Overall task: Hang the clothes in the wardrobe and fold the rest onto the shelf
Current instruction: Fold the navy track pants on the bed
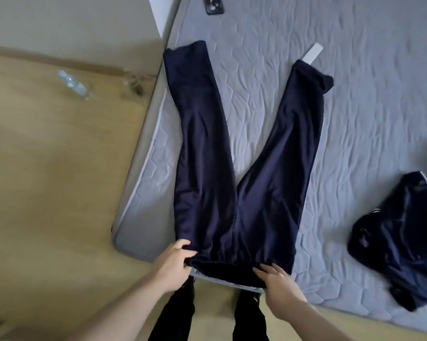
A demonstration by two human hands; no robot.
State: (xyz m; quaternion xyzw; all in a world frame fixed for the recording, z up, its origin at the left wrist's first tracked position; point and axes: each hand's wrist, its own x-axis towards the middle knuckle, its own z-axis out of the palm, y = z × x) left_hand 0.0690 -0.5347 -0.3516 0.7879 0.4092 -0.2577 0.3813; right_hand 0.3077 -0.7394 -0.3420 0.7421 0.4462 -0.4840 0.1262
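1. Lying flat on a grey quilted mattress (355, 119), navy trousers (207, 168) spread with both legs pointing away from the person and the waistband at the near edge
2. The left hand (174, 264) pinches the waistband's left corner, fingers curled round the cloth
3. The right hand (278, 281) rests on the waistband's right side, fingers straight and slightly spread, pressing the fabric down
4. A second dark garment (394, 254) lies crumpled on the mattress to the right, well apart from the trousers
5. A dark phone (214, 4) sits at the mattress's far edge; a clear plastic bottle (73, 83) lies on the wooden floor (47, 168) to the left
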